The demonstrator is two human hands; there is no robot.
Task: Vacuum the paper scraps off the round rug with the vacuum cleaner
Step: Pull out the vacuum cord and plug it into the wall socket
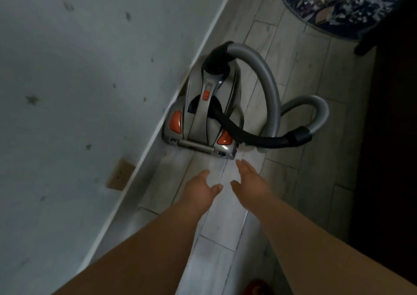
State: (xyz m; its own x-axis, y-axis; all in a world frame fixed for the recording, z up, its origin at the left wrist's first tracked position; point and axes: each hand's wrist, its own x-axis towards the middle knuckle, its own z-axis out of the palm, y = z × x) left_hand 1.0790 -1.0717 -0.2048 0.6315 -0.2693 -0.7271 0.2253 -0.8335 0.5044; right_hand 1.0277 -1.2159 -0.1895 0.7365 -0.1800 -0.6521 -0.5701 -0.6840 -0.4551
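The vacuum (pixel 203 114) stood on the floor (pixel 304 136) in the middle of the frame, its left side tight against the wall (pixel 79 69). Its long axis ran along the wall foot, from the centre up toward the upper right, so that its near end faced the hands. A carry handle (pixel 204 96) with an orange slider ran down the middle of the body along that same axis. The grey hose (pixel 270 87) left the far end, looped out to the right, and came back as a black section laid across the right side of the body.

Both hands were below the vacuum, just short of its near end, touching nothing. The left hand (pixel 200 188) and the right hand (pixel 250 186) were both released, fingers straight and loosely spread, holding nothing. The right hand's fingertips were the nearer of the 2, close beside the vacuum's lower right corner; the left hand sat a little further back.

The rug (pixel 334 5) lay in the upper right corner, well apart from hands and vacuum, beyond the hose loop. Pale flecks showed on it, but scraps could not be told from pattern.

The coming move looked like a reach forward and up along the axis to the handle.
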